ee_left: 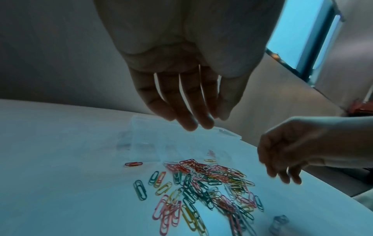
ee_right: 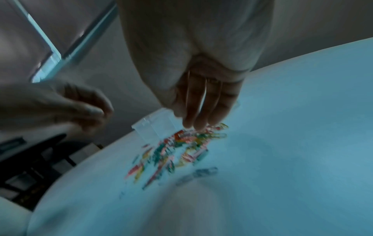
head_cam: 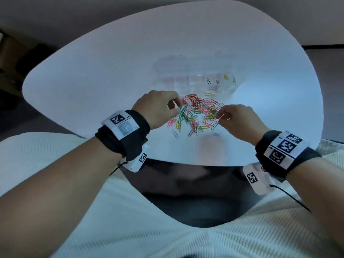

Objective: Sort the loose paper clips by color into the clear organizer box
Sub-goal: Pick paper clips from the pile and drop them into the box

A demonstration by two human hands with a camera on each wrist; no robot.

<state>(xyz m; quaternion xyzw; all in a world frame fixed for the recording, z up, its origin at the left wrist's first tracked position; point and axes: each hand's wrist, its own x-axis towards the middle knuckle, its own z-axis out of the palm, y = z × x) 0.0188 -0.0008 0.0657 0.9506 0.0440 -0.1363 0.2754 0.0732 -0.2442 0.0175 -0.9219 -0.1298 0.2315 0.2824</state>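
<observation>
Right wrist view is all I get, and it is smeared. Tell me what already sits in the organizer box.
Observer: The head view shows two dark clips and two yellow clips toward the right end of the organizer box.
Operator: Report any strays outside the pile.
Observer: In the left wrist view one red clip lies alone, left of the pile, close to the box.
Operator: Give me the left hand.
Observer: In the left wrist view the left hand has its fingers straight and relaxed, with nothing in them.
</observation>
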